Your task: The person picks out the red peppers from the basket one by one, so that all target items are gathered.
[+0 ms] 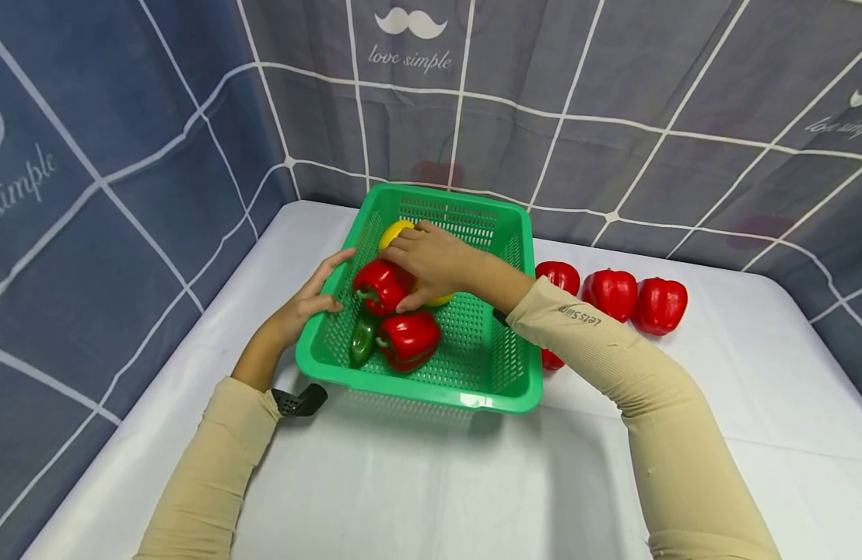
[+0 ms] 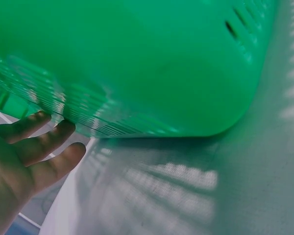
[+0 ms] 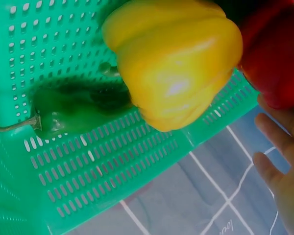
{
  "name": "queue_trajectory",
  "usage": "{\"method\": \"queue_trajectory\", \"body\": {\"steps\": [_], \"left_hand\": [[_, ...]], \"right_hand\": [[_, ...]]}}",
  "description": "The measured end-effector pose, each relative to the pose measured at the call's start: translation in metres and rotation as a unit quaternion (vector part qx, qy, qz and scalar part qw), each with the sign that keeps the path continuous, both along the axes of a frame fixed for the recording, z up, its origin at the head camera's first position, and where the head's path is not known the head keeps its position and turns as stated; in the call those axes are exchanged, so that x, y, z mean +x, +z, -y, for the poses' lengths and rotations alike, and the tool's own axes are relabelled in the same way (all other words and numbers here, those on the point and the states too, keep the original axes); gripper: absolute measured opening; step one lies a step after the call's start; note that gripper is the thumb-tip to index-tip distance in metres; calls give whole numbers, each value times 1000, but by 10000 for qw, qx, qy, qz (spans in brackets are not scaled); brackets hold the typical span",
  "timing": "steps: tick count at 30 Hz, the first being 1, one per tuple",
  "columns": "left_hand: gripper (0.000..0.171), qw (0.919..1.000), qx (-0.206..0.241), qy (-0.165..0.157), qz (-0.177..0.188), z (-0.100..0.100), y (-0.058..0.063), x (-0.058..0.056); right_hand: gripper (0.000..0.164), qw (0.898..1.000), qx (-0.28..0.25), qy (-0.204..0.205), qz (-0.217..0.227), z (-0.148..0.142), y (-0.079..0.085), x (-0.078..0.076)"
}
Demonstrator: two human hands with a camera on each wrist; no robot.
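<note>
My right hand (image 1: 434, 260) reaches into a green plastic basket (image 1: 448, 400) and grips a red bell pepper (image 1: 383, 286), thumb on its near side. In the right wrist view, fingertips lie against that red pepper at the right edge, beside a yellow bell pepper (image 3: 179, 63) and a green pepper (image 3: 78, 110) with a long stem. Yellow shows on both sides of the hand in the head view. Another red bell pepper (image 1: 410, 340) and a dark green pepper (image 1: 363, 340) lie nearer me in the basket. My left hand (image 1: 305, 303) touches the basket's left side, its fingers extended outside the wall.
Several red bell peppers (image 1: 609, 294) stand on the white-covered table (image 1: 739, 373) right of the basket, some partly behind my right forearm. A grey checked curtain (image 1: 515, 117) hangs behind and along the left. My left wrist wears a black strap (image 1: 301, 400).
</note>
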State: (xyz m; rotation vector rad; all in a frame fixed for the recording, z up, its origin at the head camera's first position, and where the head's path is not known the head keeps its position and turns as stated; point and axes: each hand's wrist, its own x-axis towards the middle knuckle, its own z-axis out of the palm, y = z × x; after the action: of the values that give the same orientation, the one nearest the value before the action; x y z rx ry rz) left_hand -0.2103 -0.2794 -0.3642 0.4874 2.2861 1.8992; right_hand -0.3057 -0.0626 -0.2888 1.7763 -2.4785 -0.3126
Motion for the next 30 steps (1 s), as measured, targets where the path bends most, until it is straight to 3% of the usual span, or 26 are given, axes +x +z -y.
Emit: {"method": "queue_trajectory", "body": {"steps": [15, 30], "left_hand": [[81, 9995, 191, -5, 268, 1, 0, 1], [79, 9994, 188, -19, 285, -5, 4, 4]], "right_hand": [[76, 9966, -158, -731, -339, -35, 37, 7], [80, 9842, -370, -1712, -274, -106, 55, 6]]}}
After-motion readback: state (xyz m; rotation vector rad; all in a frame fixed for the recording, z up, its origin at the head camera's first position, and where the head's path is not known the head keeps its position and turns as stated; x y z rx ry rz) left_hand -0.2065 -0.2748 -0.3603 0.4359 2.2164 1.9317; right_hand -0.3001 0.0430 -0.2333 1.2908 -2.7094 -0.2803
